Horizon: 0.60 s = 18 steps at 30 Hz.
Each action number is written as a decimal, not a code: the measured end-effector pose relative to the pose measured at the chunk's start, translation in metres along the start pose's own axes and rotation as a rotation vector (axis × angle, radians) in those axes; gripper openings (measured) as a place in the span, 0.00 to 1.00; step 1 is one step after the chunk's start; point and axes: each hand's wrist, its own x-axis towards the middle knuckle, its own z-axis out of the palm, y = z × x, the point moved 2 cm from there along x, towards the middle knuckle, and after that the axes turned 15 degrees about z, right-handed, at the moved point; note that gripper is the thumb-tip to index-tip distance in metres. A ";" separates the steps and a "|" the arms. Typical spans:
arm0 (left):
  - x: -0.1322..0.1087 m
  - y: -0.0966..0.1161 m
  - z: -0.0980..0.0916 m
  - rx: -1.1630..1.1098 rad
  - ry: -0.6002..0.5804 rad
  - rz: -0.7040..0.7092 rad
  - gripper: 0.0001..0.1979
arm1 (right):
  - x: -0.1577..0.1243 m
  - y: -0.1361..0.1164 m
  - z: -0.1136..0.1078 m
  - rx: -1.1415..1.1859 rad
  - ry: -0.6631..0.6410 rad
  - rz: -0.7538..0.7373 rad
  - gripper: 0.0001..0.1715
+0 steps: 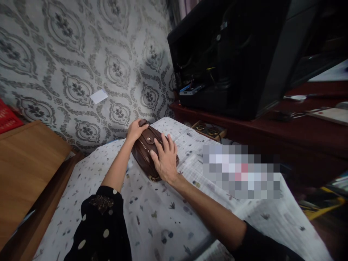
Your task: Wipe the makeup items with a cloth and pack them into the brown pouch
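Observation:
A dark brown leather handbag point(143, 151) with gold-coloured zips and a clasp lies on a white printed cloth point(152, 217). My left hand point(135, 131) is closed round the far end of the bag, by its handle; some fingers are hidden behind it. Across the near right side of the bag rests my right hand point(166, 159), its fingers spread and touching the leather around the clasp.
Patterned wallpaper rises behind the cloth. On the right, a black cabinet point(217, 65) stands on a dark red desk point(244, 134), above a small open box point(209, 130). A wooden board point(32, 159) borders the left. One patch of the cloth is pixelated.

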 end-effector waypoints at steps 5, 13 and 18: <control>-0.001 0.004 -0.003 -0.059 -0.067 0.009 0.13 | 0.000 0.000 0.000 -0.011 -0.013 -0.016 0.27; -0.001 0.018 -0.002 -0.101 -0.115 -0.033 0.17 | 0.007 -0.003 0.004 -0.030 0.017 0.024 0.30; -0.003 0.027 -0.005 -0.095 -0.132 -0.041 0.16 | 0.005 -0.003 0.003 -0.032 0.004 0.003 0.32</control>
